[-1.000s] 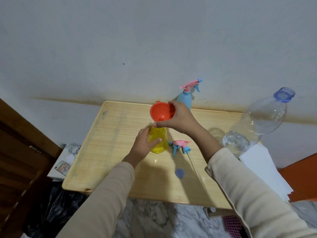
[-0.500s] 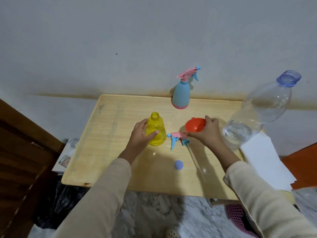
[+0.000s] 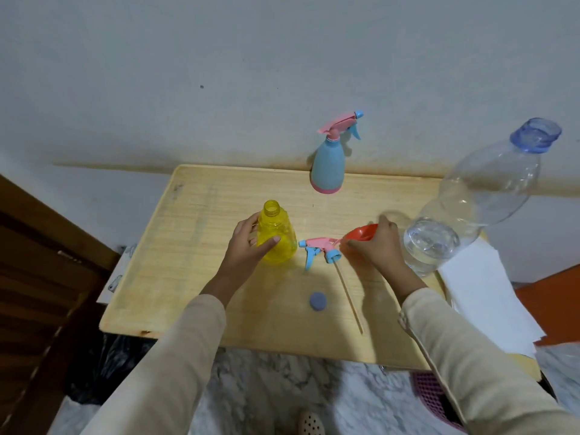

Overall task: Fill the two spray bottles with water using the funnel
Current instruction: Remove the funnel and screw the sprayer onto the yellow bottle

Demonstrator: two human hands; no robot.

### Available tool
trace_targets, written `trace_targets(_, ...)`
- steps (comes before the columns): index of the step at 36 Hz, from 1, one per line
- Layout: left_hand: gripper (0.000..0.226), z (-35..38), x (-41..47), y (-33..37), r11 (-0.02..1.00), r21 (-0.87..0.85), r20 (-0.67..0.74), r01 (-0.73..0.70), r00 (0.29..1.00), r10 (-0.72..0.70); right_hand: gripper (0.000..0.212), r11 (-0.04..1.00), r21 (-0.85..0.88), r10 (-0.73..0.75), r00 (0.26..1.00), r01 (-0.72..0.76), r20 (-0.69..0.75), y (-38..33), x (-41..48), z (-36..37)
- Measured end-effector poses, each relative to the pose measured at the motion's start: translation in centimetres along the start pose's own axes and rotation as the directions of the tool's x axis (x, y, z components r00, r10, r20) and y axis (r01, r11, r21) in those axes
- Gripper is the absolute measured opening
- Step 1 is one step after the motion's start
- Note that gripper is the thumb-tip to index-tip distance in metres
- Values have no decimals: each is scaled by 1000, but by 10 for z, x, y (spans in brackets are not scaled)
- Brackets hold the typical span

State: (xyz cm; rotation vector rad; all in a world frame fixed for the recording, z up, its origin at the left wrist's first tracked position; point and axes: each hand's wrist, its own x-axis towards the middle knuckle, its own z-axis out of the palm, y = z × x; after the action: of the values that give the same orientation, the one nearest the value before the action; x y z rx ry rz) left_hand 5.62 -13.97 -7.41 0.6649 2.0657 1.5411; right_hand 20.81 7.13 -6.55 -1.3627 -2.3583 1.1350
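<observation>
The left hand (image 3: 248, 246) grips the yellow spray bottle (image 3: 277, 237) round its belly. The bottle stands upright and uncapped on the wooden table (image 3: 188, 246). To its right, the right hand (image 3: 376, 246) holds the orange funnel (image 3: 361, 233) low at the tabletop, and a loose spray head (image 3: 320, 248) lies between the two. Behind and to the right of the yellow bottle stands the blue spray bottle (image 3: 328, 164), with the clear water bottle (image 3: 470, 208) far to the right. A blue cap (image 3: 318, 300) lies on the near side.

Light wooden table (image 3: 188, 262): yellow spray bottle (image 3: 277, 243) mid-left, blue spray bottle (image 3: 326, 167) far edge, loose trigger sprayer (image 3: 320, 248) dead center, little cap (image 3: 318, 300) nearer, big clear water bottle (image 3: 464, 221) right.
</observation>
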Motion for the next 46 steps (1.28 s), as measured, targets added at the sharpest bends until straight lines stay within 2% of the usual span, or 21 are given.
trace_targets(4, 77, 1, -1, -1, 1000, 9, -11, -12, 1000, 12, 100, 1000, -3, -11, 1000, 11, 13, 1, 1, 1)
trace_targets(6, 77, 2, -1, -2, 1000, 12, -11, -23, 1000, 23, 98, 999, -20, -40, 999, 40, -20, 0, -2, 1)
trace_targets(8, 82, 3, -2, -1, 1000, 12, -11, -23, 1000, 24, 85, 991, -2, -135, 985, 135, -105, -2, -9, 3)
trace_targets(11, 83, 2, -1, -2, 1000, 6, -17, -20, 1000, 20, 55, 944, 15, -317, 921, 329, -228, -7, -28, 13)
trace_targets(14, 73, 1, 0, -4, 999, 34, -30, -24, 999, 25, 35, 900, -7, -425, 874, 436, -233, -5, -43, 35)
trace_targets(18, 68, 0, 3, -9, 996, 78, -47, -53, 997, 57, 28, 935, -77, -353, 931, 346, -97, 9, -47, 63)
trace_targets(21, 70, -1, 5, -12, 995, 75, -38, -65, 997, 68, 26, 955, -144, -273, 960, 261, -68, 15, -43, 72)
trace_targets(26, 60, -1, 7, -17, 995, 67, -45, -77, 996, 80, 23, 973, -145, -190, 980, 181, -51, 11, -33, 73)
trace_targets(31, 62, -3, 10, -22, 992, 81, -28, -97, 995, 100, 8, 994, -21, -108, 994, 108, -33, -1, -30, 68)
trace_targets(37, 72, -8, 12, -18, 988, 105, 9, -116, 993, 116, 22, 979, 192, -41, 989, 68, -142, -22, -32, 53)
trace_targets(40, 76, -8, 13, -17, 987, 97, 18, -126, 992, 125, 23, 952, 293, -27, 979, 87, -203, -43, -29, 40)
trace_targets(43, 67, -9, 12, -18, 991, 54, 30, -124, 992, 123, 21, 889, 439, -16, 966, 132, -258, -74, -31, 26)
trace_targets(46, 58, -9, 12, -19, 992, 14, 44, -124, 991, 123, 26, 792, 554, -80, 943, 256, -322, -111, -38, 11)
